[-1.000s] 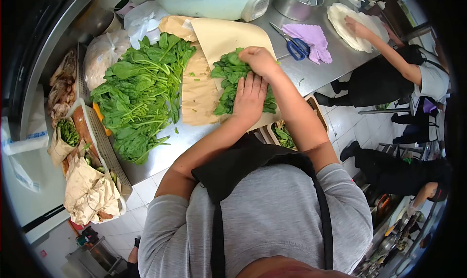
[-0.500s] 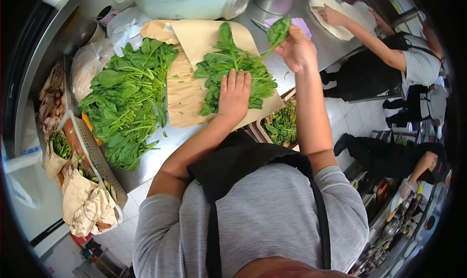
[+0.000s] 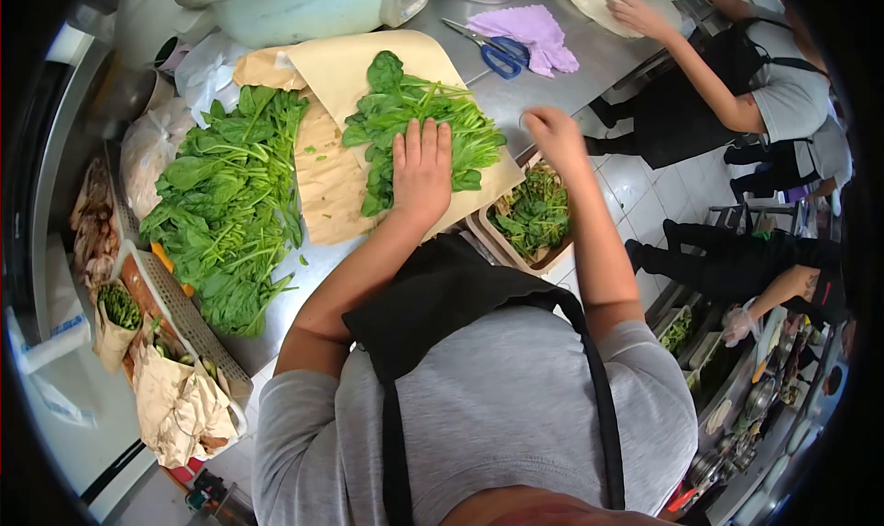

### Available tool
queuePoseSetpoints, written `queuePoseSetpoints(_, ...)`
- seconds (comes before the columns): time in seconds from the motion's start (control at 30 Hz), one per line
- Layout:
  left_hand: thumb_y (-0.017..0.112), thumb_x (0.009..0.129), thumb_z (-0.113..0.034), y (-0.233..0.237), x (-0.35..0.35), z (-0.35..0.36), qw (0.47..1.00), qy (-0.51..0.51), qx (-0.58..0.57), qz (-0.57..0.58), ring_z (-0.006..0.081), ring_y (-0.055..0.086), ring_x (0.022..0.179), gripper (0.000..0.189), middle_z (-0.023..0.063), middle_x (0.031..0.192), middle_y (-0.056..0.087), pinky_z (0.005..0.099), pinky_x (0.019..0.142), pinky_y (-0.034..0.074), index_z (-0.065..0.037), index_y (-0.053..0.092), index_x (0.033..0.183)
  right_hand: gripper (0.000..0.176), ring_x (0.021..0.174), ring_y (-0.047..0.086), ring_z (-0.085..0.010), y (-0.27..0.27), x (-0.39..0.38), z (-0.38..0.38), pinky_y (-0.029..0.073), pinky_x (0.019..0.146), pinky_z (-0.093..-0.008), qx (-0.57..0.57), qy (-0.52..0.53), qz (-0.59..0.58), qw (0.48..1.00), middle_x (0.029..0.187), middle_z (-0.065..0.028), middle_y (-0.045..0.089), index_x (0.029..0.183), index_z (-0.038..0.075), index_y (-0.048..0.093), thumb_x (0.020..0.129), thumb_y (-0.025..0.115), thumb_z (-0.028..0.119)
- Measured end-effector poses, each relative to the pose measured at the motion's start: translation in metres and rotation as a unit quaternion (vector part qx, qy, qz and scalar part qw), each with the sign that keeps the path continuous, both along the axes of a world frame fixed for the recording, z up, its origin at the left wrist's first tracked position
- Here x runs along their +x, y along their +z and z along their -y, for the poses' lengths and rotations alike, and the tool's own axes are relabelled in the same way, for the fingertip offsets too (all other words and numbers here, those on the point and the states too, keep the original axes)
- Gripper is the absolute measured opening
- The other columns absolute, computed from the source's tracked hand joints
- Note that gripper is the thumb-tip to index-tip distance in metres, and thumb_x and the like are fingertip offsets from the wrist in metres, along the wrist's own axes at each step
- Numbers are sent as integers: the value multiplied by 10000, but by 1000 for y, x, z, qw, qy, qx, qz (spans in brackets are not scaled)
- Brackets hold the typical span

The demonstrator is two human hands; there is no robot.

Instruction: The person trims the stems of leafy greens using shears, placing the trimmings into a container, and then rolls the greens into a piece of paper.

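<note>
My left hand [image 3: 424, 172] lies flat, fingers stretched, on a pile of spinach [image 3: 460, 121] spread over brown paper [image 3: 318, 149] on the metal table. To the right, beyond the paper's edge, my right hand [image 3: 555, 138] is raised with its fingers curled; whether it holds anything is too blurred to tell. Below it stands a tan bin [image 3: 509, 253] with leaves and scraps [image 3: 534, 215] inside. A larger heap of spinach [image 3: 226, 204] rests left of the paper.
Blue-handled scissors [image 3: 500, 58] and a purple cloth [image 3: 539, 36] lie at the back. A pale tub [image 3: 304, 15] stands behind the paper. Crates [image 3: 189, 314] with wrapped produce are at the left. Co-workers [image 3: 718, 98] stand at the right, one reaching over pale dough-like sheets [image 3: 589, 1].
My right hand has moved down and away from the spinach leaf it held up; its fingers have curled. My left hand stays on the pile. The view has shifted, showing the scissors and bin more fully.
</note>
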State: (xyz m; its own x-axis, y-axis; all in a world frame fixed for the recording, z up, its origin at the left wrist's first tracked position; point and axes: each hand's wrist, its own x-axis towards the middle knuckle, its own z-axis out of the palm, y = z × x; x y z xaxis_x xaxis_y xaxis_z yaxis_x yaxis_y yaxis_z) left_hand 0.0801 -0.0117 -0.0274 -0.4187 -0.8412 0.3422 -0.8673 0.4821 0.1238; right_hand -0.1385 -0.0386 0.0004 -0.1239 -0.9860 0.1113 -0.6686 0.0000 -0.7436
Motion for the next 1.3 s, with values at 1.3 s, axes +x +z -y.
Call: queuePoseSetpoints(1.3,424,773,-208,-9,-9,-11,993,33,22,110,332,293,1155,461,158,1229,353,494,915,252,-47,401,1204,202,725,579,-254,25,210,105,457,681,-334,74,290,-311,902,808,-109,611,830,79,638,700,587,226)
